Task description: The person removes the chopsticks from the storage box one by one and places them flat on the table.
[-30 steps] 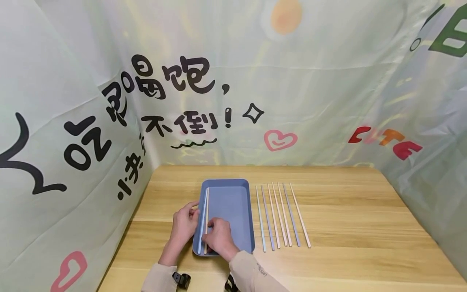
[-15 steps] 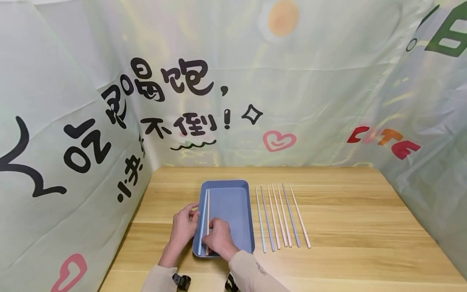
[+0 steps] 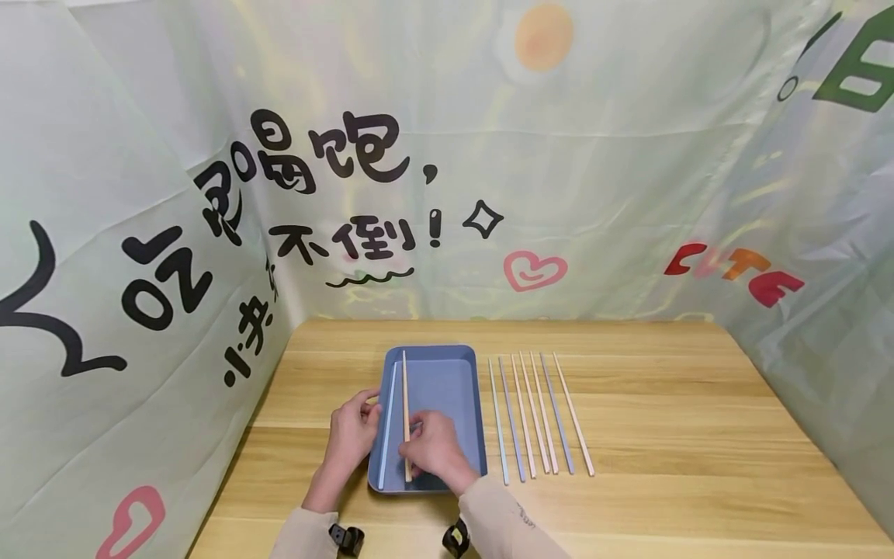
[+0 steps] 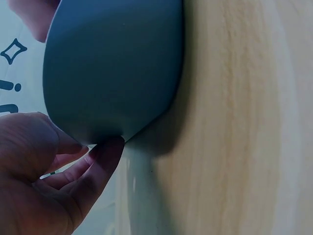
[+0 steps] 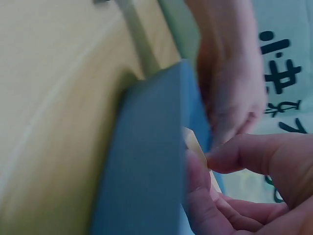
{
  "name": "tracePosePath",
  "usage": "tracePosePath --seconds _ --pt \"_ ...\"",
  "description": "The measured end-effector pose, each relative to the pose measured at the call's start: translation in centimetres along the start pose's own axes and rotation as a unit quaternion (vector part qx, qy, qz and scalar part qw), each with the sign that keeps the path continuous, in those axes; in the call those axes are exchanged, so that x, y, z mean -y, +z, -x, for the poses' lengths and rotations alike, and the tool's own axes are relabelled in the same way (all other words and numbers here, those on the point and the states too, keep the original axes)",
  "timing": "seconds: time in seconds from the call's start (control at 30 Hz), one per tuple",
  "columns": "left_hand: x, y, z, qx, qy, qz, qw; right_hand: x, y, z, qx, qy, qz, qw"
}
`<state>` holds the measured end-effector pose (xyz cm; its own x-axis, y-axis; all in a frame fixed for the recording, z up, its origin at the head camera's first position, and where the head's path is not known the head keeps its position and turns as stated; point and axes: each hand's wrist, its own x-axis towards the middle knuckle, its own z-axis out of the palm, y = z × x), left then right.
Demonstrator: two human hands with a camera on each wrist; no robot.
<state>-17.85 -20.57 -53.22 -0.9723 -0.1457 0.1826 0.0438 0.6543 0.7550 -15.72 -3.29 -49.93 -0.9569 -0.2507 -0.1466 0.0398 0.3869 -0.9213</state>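
Note:
A blue rectangular tray [image 3: 447,396] lies on the table, and my left hand [image 3: 352,435] pinches its left rim. In the left wrist view the left thumb and fingers close on the edge of the tray [image 4: 117,73]. My right hand [image 3: 436,444] is over the tray's near part, holding a tan chopstick [image 3: 406,388] near its lower end between thumb and fingers. A light blue chopstick [image 3: 388,427] lies along the tray's left side. In the right wrist view the tray wall [image 5: 146,152] hides part of the right fingertips and the tan chopstick [image 5: 195,144].
Right of the tray, several chopsticks lie in a spread row on the wooden table [image 3: 670,419]: a light blue one [image 3: 499,423], bluish-purple ones [image 3: 557,415] and pale pink ones [image 3: 575,415]. Printed fabric walls [image 3: 615,194] enclose the back and sides.
The right hand has moved slightly right with the tan chopstick, taking it away from the light blue one and up from the tray's floor. The left hand has stayed at the rim.

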Motion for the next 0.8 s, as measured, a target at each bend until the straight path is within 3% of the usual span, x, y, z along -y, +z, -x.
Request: tracePosePath --seconds 0.23,0.47,0.8 --pt "0.2 0.2 -0.1 -0.008 0.011 -0.006 0.9999 0.8 -3.5 0.8 -0.009 -0.012 -0.003 1.000" --pt "0.4 0.3 -0.1 -0.008 0.018 -0.007 0.9998 0.1 -7.6 1.0 -0.060 -0.003 -0.006 0.998" --pt "0.3 0.2 0.0 -0.005 0.009 0.002 0.9999 -1.9 -12.8 1.5 -0.130 0.024 0.036 0.991"
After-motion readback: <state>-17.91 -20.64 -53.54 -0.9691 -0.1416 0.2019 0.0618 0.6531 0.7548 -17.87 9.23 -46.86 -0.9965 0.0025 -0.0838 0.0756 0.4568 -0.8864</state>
